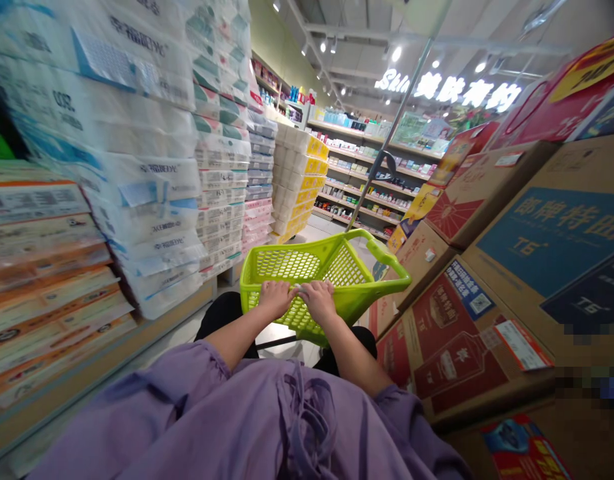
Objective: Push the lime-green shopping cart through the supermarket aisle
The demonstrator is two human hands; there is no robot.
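Note:
A lime-green plastic shopping basket [307, 267] with mesh sides is right in front of my body, tilted a little. Its loop-shaped handle [389, 259] sticks out to the right. My left hand [277, 298] is closed over the near rim, fingers curled down on the inner side. Close beside it, my right hand [317, 299] grips the same rim, and the thumbs nearly meet. Both palms face down and the fingertips are partly hidden. A dark bar [277, 343] shows below the basket, between my knees.
Tall stacks of wrapped tissue packs [157, 167] line the left side on a low platform. Cardboard cartons [451, 333] with price tags are piled close on the right. A narrow aisle leads ahead to stocked shelves [367, 180]; a slanting metal pole [387, 137] stands before them.

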